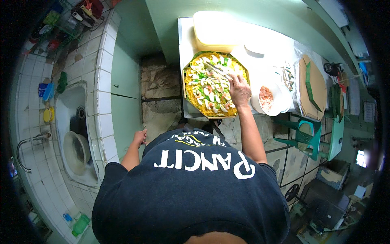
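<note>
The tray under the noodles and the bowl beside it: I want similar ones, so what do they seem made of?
The tray looks like woven or pressed plant fibre lined with green leaf, judging by its tan octagonal rim and green edge; I can't be sure. The bowl of pink pieces looks like smooth white plastic or melamine, possibly ceramic. The right hand works over the tray.

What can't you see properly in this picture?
All in the head view:
- Utensil in the right hand over the noodle tray: too thin and blurred to name.
- White bowl: pinkish contents too small to identify.
- Left hand: its grip is unclear.
- Yellow container: washed out by glare.
</note>
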Action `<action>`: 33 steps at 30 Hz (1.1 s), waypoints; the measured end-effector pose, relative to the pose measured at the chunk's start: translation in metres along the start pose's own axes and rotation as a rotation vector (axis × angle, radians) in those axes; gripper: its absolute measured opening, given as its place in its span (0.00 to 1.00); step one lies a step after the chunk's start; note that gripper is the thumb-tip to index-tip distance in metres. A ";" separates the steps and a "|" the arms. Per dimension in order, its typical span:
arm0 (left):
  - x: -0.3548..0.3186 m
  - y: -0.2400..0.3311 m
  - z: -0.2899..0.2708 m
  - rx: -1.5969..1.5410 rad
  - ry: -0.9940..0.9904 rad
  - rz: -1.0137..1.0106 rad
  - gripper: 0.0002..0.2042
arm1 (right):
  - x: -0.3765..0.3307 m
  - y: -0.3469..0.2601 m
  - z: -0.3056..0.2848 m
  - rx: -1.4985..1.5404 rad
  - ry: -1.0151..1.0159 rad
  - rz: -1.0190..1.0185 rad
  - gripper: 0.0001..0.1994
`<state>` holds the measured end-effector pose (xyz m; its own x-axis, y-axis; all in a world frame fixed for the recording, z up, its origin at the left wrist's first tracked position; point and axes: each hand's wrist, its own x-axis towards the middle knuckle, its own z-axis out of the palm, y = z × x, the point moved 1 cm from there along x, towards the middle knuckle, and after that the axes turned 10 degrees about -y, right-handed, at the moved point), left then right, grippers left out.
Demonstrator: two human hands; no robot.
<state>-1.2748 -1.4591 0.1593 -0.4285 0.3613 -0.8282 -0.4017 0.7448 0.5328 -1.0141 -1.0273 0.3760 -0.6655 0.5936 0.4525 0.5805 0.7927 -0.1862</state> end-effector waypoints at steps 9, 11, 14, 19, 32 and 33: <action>0.001 -0.014 0.002 0.052 0.007 -0.011 0.16 | 0.008 0.029 -0.027 0.128 -0.160 0.352 0.13; 0.003 -0.008 0.003 0.047 -0.002 0.000 0.17 | 0.013 0.028 -0.026 0.143 -0.175 0.336 0.13; 0.007 0.002 0.005 0.005 -0.011 -0.003 0.17 | 0.018 0.025 -0.024 0.071 -0.235 0.331 0.13; 0.008 0.010 0.006 -0.014 0.000 -0.011 0.18 | 0.020 0.030 -0.027 0.112 -0.248 0.393 0.14; 0.012 0.008 0.005 0.020 -0.018 0.010 0.18 | 0.006 0.012 -0.049 0.221 -0.200 0.313 0.12; 0.012 0.009 0.006 0.009 -0.015 0.017 0.18 | 0.004 0.002 -0.049 0.236 -0.191 0.220 0.10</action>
<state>-1.2795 -1.4444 0.1530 -0.4231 0.3827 -0.8213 -0.3874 0.7431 0.5457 -0.9925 -1.0304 0.4204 -0.6252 0.7510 0.2124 0.6101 0.6400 -0.4671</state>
